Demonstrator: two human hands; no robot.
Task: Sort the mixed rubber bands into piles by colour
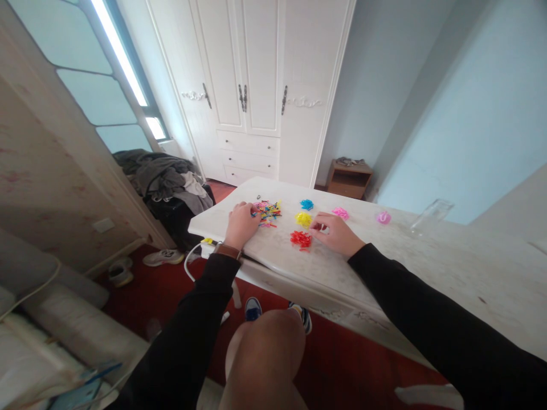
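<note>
A mixed pile of small coloured strips [270,212], pink, yellow, blue, red and black, lies on the white table [410,273]. They are too small to name surely. My left hand [243,225] touches the pile's near left edge with bent, closed fingers; whatever they pinch is hidden. My right hand [337,233] is beside a yellow heap [303,220], thumb and forefinger together in a pinch, and I cannot make out what is between them. Just nearer lies a red heap [301,240]. Farther back are a blue heap [306,204] and a pink heap [341,213].
A pinkish-purple bundle [383,217] and a clear glass-like container [432,216] stand to the right on the table. One dark small loop [258,197] lies behind the mixed pile. A white cable [187,265] hangs at the left table edge. Beyond is a white wardrobe [260,68].
</note>
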